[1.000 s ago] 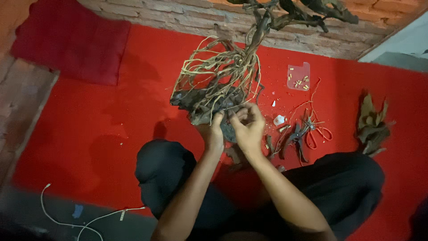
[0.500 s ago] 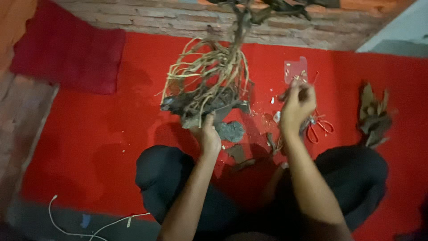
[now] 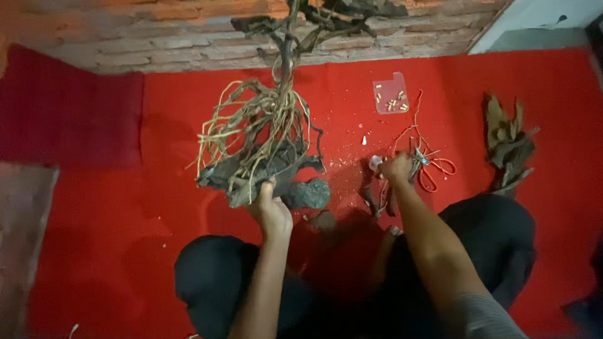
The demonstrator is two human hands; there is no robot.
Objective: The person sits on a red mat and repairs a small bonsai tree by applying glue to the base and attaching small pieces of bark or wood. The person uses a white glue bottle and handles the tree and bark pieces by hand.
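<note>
Driftwood root piece (image 3: 260,141), top cut off; left hand (image 3: 271,210) grips its base. Right hand (image 3: 397,168) closed, contents unclear. Red carpet (image 3: 125,213); brick wall (image 3: 157,31) along top.

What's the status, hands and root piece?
Left hand gripping root-and-rock piece at its base. Right hand down among scraps by red-handled scissors. Nothing in the way.
</note>
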